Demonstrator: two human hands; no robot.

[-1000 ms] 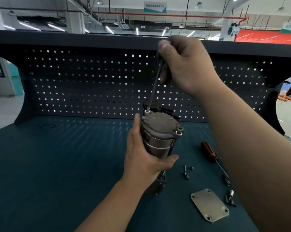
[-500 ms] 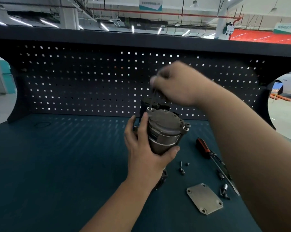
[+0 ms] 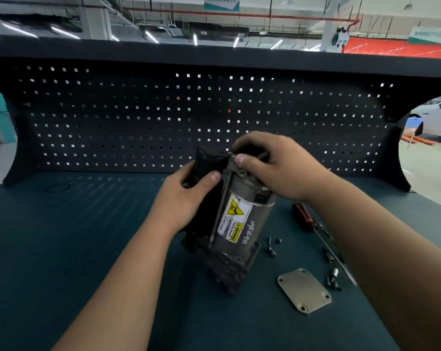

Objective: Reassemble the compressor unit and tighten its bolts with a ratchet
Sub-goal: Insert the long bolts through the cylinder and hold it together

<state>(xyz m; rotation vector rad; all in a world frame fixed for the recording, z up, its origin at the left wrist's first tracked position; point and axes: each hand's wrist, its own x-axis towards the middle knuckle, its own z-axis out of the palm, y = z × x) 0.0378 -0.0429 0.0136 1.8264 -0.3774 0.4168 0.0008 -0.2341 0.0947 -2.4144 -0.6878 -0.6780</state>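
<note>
The compressor unit (image 3: 239, 219) stands on the dark green bench (image 3: 62, 249), about mid-bench in front of the pegboard (image 3: 138, 117). It leans with its top away from the person. Its grey metal cylinder carries a white and yellow warning label, and its black base touches the bench.

The left hand (image 3: 186, 198) grips the black housing on the unit's left side, with the fingers wrapped behind it and the thumb laid across the front. The right hand (image 3: 277, 165) sits on the unit's top cap with its fingers curled over it and the thumb pressed on the cap's near rim. A long bolt (image 3: 220, 211) runs down the left side of the cylinder from just below that thumb to the base. It is unclear whether the right hand also pinches the bolt's head. A thin metal shaft shows between its fingers, too blurred to name.

Right of the unit lies a tool with a red and black handle (image 3: 303, 216), partly under the right forearm. Just beside the unit's base on the right are two small loose bolts (image 3: 271, 247). Near them, closer to the person, a flat cover plate (image 3: 304, 290) with corner holes lies on the bench. A few small sockets (image 3: 333, 276) lie right of the plate. Well to the left of the unit, near the pegboard, lies a thin black ring (image 3: 58, 187).
</note>
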